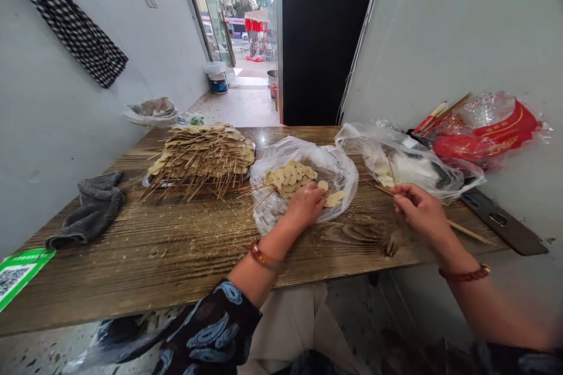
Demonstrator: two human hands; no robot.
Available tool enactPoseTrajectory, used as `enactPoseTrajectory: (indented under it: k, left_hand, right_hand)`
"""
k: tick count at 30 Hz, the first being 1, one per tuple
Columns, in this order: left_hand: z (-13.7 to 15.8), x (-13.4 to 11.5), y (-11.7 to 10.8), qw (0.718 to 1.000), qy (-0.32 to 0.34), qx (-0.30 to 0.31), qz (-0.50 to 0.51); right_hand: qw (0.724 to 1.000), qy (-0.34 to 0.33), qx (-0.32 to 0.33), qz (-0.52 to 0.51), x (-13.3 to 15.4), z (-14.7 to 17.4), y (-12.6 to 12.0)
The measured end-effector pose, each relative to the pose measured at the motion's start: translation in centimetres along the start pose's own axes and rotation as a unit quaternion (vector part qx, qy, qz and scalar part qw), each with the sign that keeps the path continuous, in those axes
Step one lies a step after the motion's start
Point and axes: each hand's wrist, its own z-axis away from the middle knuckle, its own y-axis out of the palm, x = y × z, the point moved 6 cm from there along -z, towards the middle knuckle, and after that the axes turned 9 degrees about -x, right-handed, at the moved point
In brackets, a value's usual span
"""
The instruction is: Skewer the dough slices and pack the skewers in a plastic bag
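Note:
My left hand [307, 206] reaches into a clear plastic bag [347, 167] spread on the wooden table. Its fingers are curled down among round pale slices [334, 198], and the fingertips are partly hidden. Beside them in the bag lies a cluster of skewered slices [288, 177], sticks pointing left. My right hand [417, 208] pinches a thin wooden skewer [391, 169] between thumb and fingers, at the right of the bag. More loose skewers [472, 232] lie under and behind that hand. At the left, a large stack of skewered slices [204, 155] is heaped on a tray.
A second plastic bag [409, 161] with white contents sits at the back right, next to red packaging [488, 135]. A dark flat tool [505, 222] lies at the right edge. A grey cloth [94, 208] and a green QR card [21, 275] are at the left.

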Motion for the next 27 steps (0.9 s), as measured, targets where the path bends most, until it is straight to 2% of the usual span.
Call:
enactPoseTrajectory:
  k: [4, 8, 13, 16, 18, 21, 24, 27]
  left_hand:
    - [0.4, -1.1, 0.9, 0.993, 0.040, 0.064, -0.088]
    - [0.2, -1.1, 1.1, 0.993, 0.026, 0.057, -0.102]
    - [0.0, -1.2, 1.2, 0.999, 0.014, 0.044, -0.021]
    - [-0.2, -0.2, 1.1, 0.994, -0.062, 0.021, 0.088]
    - [-0.4, 0.9, 0.7, 0.972, -0.140, -0.010, 0.186]
    - [-0.5, 2.3, 0.0, 0.910, -0.236, -0.055, 0.336]
    - [-0.6, 3.1, -1.0, 0.850, -0.287, -0.094, 0.432]
    - [-0.5, 3.7, -2.0, 0.817, -0.318, -0.133, 0.463]
  right_hand:
    - [0.985, 0.033, 0.074, -0.156, 3.1, -0.3, 4.7]
    - [0.968, 0.030, 0.105, -0.227, 4.4, -1.9, 8.7]
    - [0.957, 0.009, 0.128, -0.258, 4.7, -4.5, 11.9]
    - [0.954, 0.005, 0.154, -0.257, 4.3, -5.4, 12.7]
    - [0.949, 0.012, 0.171, -0.266, 3.8, -5.5, 12.8]
    - [0.940, 0.019, 0.192, -0.281, 3.4, -5.4, 12.7]
    - [0.936, 0.019, 0.202, -0.286, 3.5, -4.9, 12.4]
    - [0.935, 0.025, 0.219, -0.278, 3.7, -4.1, 12.1]
